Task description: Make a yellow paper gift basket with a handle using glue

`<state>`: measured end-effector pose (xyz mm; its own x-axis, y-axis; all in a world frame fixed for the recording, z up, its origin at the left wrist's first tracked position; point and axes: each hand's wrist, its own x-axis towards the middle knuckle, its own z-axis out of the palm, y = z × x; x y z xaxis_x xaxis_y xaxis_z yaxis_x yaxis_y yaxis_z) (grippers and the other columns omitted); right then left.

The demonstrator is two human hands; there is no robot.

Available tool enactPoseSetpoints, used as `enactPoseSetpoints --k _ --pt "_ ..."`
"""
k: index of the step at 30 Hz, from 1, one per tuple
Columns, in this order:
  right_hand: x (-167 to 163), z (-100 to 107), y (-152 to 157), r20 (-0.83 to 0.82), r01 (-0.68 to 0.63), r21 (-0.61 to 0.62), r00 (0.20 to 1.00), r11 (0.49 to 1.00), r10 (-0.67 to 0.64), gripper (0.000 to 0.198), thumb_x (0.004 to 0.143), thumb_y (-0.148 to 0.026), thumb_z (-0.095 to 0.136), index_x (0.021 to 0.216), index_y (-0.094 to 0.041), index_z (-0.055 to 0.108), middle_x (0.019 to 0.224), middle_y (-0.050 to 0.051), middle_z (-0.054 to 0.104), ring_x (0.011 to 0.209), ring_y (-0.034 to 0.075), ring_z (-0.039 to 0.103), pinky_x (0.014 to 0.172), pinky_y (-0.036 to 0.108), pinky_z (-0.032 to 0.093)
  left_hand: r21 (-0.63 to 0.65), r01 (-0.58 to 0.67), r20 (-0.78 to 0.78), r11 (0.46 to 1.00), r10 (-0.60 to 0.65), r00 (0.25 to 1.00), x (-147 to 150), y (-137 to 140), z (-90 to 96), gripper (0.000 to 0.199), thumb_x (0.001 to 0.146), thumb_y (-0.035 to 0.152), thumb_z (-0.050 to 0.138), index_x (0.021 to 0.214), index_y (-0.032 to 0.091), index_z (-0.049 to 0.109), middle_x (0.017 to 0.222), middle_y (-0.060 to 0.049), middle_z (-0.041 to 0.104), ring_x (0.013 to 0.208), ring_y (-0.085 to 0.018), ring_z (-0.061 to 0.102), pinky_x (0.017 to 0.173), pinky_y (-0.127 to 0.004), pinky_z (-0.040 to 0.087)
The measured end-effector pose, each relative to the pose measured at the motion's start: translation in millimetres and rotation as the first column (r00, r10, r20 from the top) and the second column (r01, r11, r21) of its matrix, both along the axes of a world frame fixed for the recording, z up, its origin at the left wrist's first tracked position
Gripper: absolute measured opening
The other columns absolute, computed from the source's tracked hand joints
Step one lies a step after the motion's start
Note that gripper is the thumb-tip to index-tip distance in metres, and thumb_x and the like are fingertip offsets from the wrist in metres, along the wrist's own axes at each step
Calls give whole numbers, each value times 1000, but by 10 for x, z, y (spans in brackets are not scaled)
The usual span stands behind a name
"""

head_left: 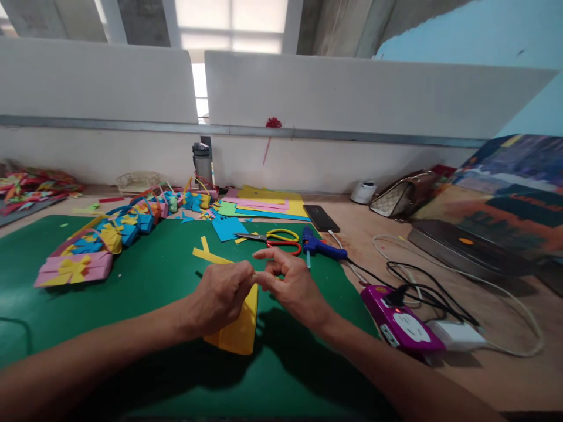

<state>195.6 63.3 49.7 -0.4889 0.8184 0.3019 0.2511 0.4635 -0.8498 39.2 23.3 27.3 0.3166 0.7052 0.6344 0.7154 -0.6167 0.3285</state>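
A folded yellow paper piece is held just above the green mat, its lower end hanging below my hands. My left hand is closed over its upper part, fingers curled, hiding much of it. My right hand meets the left fingertips at the paper's upper right edge, with the thumb against it, the index finger stretched out and the other fingers curled. The exact pinch there is hard to see. A yellow paper strip sticks out behind my left hand.
Scissors, a blue glue gun and a phone lie beyond my hands. Small paper baskets line the left. Coloured sheets lie at the back. A purple power strip and cables occupy the right.
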Motion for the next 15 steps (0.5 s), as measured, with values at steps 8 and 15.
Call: enactPoseSetpoints --k 8,15 --pt "-44 35 -55 -136 -29 -177 991 984 5 23 71 -29 61 91 -18 56 48 -10 44 44 7 44 43 20 34 -95 -43 203 995 62 977 -33 27 130 27 82 15 35 56 20 30 47 7 30 42 -6 25 44 -20 20" --pt "4 7 136 -240 11 -220 969 976 -65 25 73 -35 60 88 -16 56 47 -8 47 46 9 47 47 22 35 -183 188 147 965 -162 976 105 -430 342 33 89 21 39 56 17 41 52 3 42 48 -7 37 49 -20 30"
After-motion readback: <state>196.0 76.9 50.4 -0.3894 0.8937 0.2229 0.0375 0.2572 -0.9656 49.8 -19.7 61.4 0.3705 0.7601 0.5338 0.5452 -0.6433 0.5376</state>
